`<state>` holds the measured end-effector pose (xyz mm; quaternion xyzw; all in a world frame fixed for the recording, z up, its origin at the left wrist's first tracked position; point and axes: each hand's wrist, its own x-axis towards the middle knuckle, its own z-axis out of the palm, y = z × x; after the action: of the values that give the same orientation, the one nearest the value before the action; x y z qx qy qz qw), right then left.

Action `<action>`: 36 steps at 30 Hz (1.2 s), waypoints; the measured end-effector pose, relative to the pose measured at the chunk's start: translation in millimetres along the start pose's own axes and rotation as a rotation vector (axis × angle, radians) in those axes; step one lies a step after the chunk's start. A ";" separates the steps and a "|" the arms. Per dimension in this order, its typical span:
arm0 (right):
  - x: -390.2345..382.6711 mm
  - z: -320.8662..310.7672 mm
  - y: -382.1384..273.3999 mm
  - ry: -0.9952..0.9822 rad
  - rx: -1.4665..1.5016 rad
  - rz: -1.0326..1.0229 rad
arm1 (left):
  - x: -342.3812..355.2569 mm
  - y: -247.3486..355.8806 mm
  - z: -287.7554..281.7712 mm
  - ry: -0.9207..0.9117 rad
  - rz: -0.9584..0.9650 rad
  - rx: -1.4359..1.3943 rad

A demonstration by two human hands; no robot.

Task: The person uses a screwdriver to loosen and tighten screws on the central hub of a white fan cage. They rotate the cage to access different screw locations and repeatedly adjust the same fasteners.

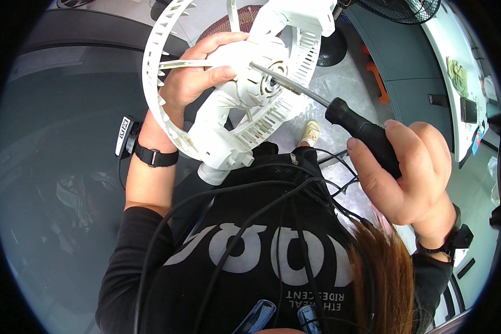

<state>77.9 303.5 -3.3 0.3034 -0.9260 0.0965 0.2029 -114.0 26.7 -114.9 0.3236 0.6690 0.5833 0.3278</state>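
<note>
My left hand point(181, 86) grips a white plastic ring-shaped housing point(222, 147) with ribbed sides and a round central hub, thumb and fingers resting near the hub. My right hand point(406, 172) is closed around the black handle of a screwdriver point(364, 131). Its long metal shaft reaches up and left across the slotted hub point(264, 86); whether the tip is seated in anything I cannot tell. Dark straps with small devices sit on both wrists, and black cables run loosely below the housing, across my dark shirt.
A glossy dark surface point(55, 139) fills the left side. At upper right are a black wire fan guard point(401, 8), a grey panel point(384, 50) and a white worktop point(453, 39) with a green cloth point(457, 75) and small dark items. A pale shoe point(310, 132) shows on the grey floor.
</note>
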 end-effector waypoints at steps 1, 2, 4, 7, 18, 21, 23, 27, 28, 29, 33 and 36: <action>0.7 -0.1 0.1 -0.003 -0.005 -0.015 | -0.4 -0.1 0.0 -0.004 0.012 0.023; 1.4 -0.1 0.3 -0.007 -0.010 -0.029 | 0.0 -0.3 0.0 -0.005 0.024 0.057; 2.8 -1.2 -0.1 -0.079 0.000 -0.035 | -0.1 -0.1 0.3 -0.010 0.073 0.124; 5.1 -2.1 -2.4 -0.108 0.109 0.098 | -2.5 1.9 2.5 -0.003 0.061 0.092; 11.5 4.6 -21.1 0.086 1.362 1.546 | -2.4 -1.5 1.3 0.074 0.250 0.228; 5.4 10.8 -23.7 0.075 1.520 1.677 | -3.7 -3.2 1.4 0.075 0.205 0.155; 0.7 15.9 -29.0 0.039 1.514 1.578 | -6.5 -4.5 3.3 0.069 0.172 0.023; -4.7 16.9 -35.5 -0.118 1.013 1.132 | -7.5 -5.0 4.7 0.065 0.231 0.067; -5.8 14.9 -36.3 -0.091 0.909 1.058 | -7.7 -4.6 4.5 0.053 0.222 0.038; -7.1 11.4 -36.9 -0.086 0.798 1.020 | -7.7 -3.7 4.1 0.041 0.193 0.025; -14.3 10.8 -27.7 -0.030 -0.037 0.173 | -9.0 0.0 4.9 0.022 0.145 0.020; -23.0 17.0 -25.0 -0.043 -0.103 0.036 | -7.8 2.0 6.8 0.026 0.172 0.074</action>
<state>104.4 290.4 -27.2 0.2777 -0.9392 0.0458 0.1968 -103.9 24.5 -113.2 0.3840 0.6640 0.5884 0.2558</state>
